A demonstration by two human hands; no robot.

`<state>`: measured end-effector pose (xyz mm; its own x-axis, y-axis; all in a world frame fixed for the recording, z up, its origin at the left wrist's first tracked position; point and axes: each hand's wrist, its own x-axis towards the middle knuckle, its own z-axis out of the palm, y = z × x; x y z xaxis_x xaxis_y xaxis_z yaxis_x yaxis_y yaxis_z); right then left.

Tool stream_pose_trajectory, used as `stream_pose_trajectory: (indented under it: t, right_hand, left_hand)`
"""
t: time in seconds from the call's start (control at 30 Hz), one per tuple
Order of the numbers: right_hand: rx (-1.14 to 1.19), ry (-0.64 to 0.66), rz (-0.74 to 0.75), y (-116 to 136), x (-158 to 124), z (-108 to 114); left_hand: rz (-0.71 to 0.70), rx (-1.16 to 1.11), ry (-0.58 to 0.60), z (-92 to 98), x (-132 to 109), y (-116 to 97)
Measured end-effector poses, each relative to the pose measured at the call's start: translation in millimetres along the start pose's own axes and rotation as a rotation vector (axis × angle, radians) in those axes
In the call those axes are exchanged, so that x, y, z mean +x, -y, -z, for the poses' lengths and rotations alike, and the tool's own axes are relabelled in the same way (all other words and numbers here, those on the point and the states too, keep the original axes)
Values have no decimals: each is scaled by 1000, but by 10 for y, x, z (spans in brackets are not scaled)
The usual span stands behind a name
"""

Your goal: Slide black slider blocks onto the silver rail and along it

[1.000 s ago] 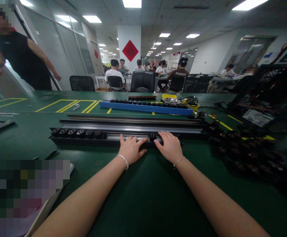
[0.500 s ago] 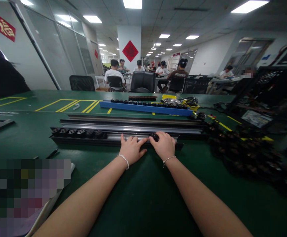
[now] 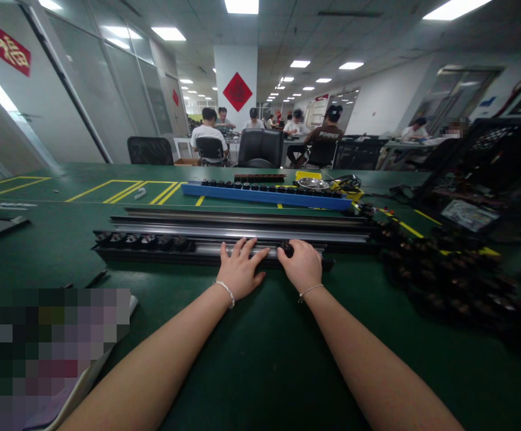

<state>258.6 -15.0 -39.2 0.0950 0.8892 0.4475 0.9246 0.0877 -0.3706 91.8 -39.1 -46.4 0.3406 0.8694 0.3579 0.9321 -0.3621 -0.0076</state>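
A long dark metal channel rail [image 3: 152,258] lies across the table before me, with several small black parts [image 3: 148,240] lined up in its left end. My left hand [image 3: 241,269] rests on the rail's middle, fingers spread, holding nothing. Between the thumb and fingers of my right hand [image 3: 302,261] is one small black part [image 3: 285,247], at the rail's right portion. My palm and fingers partly cover that part, so its exact kind cannot be made out. More dark rails [image 3: 242,231] lie parallel just behind.
To the right spreads a heap of black parts [image 3: 457,287]. A blue rail [image 3: 264,196] filled with black parts lies farther back, near a metal dish [image 3: 313,184]. A dark equipment frame [image 3: 466,173] stands at right. Several people sit at tables beyond.
My right hand, with the black part, has shifted slightly right, widening the gap from my left hand. The left fingers have spread. A person at the far left has mostly left view.
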Motion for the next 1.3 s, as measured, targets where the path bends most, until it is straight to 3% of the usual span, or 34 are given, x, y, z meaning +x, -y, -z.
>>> stream_pose_trajectory:
  t: [1.3]
  right_hand:
    - [-105, -69, -121, -382, 58, 217]
  left_hand:
    - [-20, 13, -18, -28, -6, 19]
